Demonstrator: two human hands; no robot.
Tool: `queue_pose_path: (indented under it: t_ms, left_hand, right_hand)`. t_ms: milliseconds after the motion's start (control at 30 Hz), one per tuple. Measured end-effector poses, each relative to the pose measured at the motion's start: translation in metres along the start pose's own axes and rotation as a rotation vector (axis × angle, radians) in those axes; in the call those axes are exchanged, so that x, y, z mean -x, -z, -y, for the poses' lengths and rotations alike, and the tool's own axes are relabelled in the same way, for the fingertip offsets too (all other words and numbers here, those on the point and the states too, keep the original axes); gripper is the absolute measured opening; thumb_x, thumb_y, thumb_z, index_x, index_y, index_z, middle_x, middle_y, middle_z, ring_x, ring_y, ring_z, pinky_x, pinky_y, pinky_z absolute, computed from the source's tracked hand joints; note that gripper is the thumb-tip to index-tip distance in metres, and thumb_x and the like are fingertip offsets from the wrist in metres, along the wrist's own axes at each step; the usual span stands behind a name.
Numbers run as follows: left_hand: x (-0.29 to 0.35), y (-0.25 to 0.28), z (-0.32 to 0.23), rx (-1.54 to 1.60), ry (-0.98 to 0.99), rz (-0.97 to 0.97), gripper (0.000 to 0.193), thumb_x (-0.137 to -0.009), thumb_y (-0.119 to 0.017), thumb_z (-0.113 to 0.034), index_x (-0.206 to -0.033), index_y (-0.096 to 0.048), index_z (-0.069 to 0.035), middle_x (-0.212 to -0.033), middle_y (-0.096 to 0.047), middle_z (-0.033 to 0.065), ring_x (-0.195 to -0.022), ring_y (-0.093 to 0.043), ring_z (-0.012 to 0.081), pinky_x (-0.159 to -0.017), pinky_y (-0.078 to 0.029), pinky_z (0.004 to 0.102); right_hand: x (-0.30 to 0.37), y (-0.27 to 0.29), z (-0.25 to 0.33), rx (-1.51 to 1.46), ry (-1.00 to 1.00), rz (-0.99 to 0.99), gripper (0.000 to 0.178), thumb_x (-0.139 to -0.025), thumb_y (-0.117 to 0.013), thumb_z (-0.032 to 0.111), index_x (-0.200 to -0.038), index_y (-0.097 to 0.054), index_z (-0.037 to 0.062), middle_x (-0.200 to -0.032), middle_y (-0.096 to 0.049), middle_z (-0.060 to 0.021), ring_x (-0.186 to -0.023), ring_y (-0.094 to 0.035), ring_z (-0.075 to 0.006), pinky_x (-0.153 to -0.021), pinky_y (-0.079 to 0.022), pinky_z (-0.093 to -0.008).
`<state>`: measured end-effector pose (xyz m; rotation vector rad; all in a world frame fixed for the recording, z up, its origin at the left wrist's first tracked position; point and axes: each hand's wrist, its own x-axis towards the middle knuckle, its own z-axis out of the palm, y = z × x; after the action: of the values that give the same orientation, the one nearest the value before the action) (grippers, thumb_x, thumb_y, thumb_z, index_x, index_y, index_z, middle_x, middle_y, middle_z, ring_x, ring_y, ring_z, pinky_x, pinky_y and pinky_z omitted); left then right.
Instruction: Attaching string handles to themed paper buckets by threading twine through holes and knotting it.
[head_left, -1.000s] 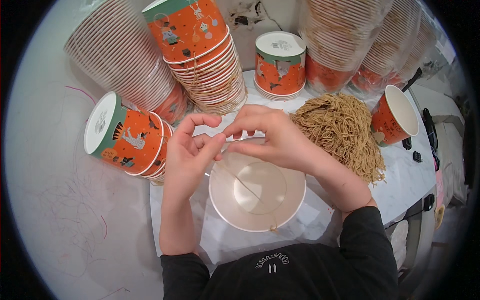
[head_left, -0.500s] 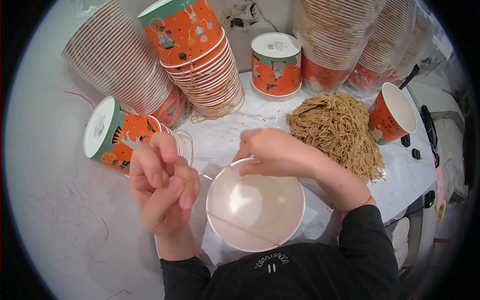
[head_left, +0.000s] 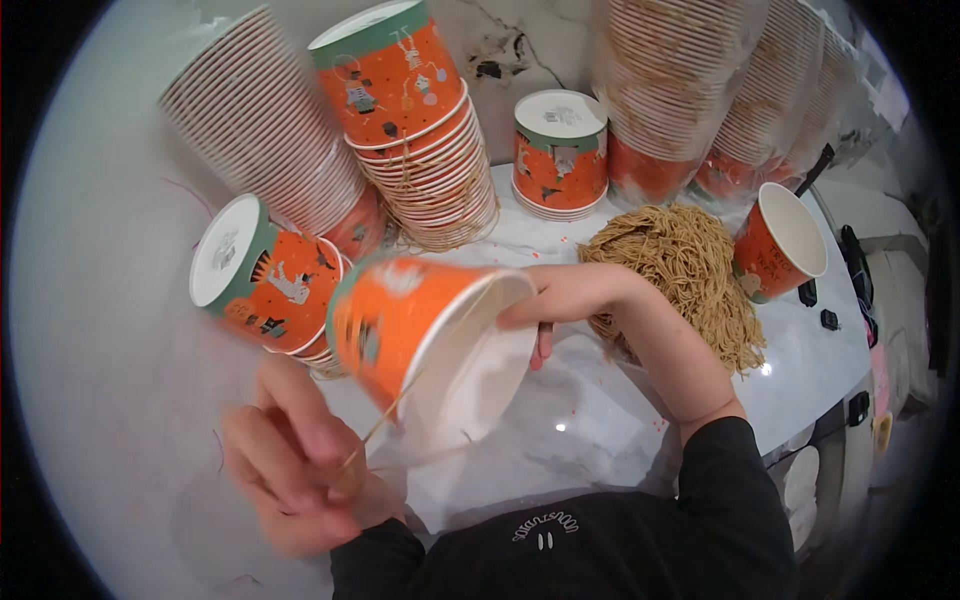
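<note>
Tipped on its side above the table is an orange paper bucket with a green base band and white inside, blurred by motion. My right hand grips its rim, thumb inside the mouth and fingers beneath. Low on the left, my left hand pinches a thin tan cord that runs up to the bucket's rim. A strand of cord also crosses the mouth. Beyond my right forearm lies a heap of tan cords.
At the back left lean bucket stacks, one tall and pale, another hung with cord loops. A short stack lies left. An upside-down stack, bagged stacks and a single bucket stand behind and right.
The bucket has been lifted and turned from mouth-up to lying sideways, base toward the left. My left hand has moved down and left with the cord. My right hand keeps hold of the rim.
</note>
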<state>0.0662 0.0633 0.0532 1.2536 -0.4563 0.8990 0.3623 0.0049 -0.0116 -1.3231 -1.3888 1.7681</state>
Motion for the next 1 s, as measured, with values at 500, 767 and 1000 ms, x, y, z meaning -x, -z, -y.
queue_pose_path:
  t_ms: [500, 767, 1000]
  left_hand:
    - [0.01, 0.015, -0.063, -1.627, 0.111, -0.491, 0.011, -0.084, -0.072, 0.003, -0.088, -0.062, -0.001, -0.093, -0.059, 0.0031, -0.088, -0.054, 0.0133, -0.083, -0.042, 0.0256]
    - [0.02, 0.049, -0.075, -1.735, 0.331, -0.667, 0.052, -0.085, -0.079, -0.015, -0.131, -0.056, -0.006, -0.141, -0.053, 0.0127, -0.134, -0.05, 0.0263, -0.109, -0.04, 0.0428]
    - [0.013, 0.108, -0.047, -1.689, 0.365, -0.399, 0.056, -0.091, -0.076, -0.019, -0.141, -0.053, -0.008, -0.142, -0.052, 0.0105, -0.123, -0.057, 0.0231, -0.103, -0.046, 0.0394]
  right_hand:
    - [-0.168, -0.045, 0.113, 0.301, 1.511, -1.064, 0.06, -0.107, -0.041, 0.016, -0.163, -0.018, 0.0119, -0.132, -0.053, -0.0201, -0.12, -0.057, -0.0331, -0.1, -0.048, -0.0416]
    - [-0.211, -0.059, 0.074, 0.913, 1.025, -0.996, 0.077, -0.092, -0.051, 0.004, -0.162, -0.022, 0.0171, -0.119, -0.053, -0.0209, -0.109, -0.06, -0.0383, -0.089, -0.054, -0.0441]
    - [-0.186, -0.062, -0.026, 1.232, 0.599, -0.971, 0.079, -0.085, -0.059, 0.003, -0.158, -0.029, 0.0064, -0.133, -0.051, -0.0265, -0.11, -0.062, -0.0403, -0.088, -0.056, -0.0447]
